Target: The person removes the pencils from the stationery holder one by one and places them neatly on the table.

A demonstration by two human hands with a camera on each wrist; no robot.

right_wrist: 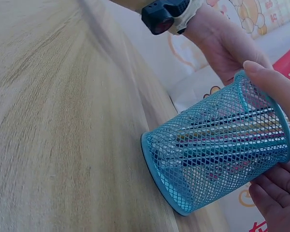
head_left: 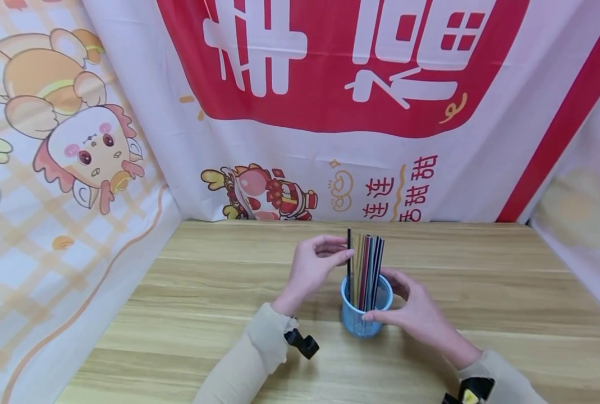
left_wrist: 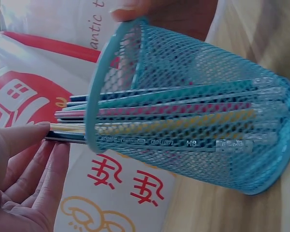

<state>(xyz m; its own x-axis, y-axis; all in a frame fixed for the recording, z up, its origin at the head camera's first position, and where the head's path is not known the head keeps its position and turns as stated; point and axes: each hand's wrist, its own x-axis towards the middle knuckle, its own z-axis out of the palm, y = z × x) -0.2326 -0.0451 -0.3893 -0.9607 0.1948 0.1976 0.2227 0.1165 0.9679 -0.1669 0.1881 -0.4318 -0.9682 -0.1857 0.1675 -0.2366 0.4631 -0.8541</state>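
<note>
A light blue wire-mesh pencil cup stands upright on the wooden table, with several pencils inside in black, yellow, red and green. The left wrist view shows their eraser ends down at the cup's base. My left hand pinches the top of a dark pencil between thumb and fingers at the cup's left side. This pencil rises slightly above the others, its lower part still within the mesh. Around the rim from the right, my right hand holds the cup, thumb in front and fingers behind.
The wood-grain table stretches to both sides of the cup. Behind it hangs a red and white printed cloth, and a cartoon-patterned cloth lines the left side. A black wrist camera sits below my left hand.
</note>
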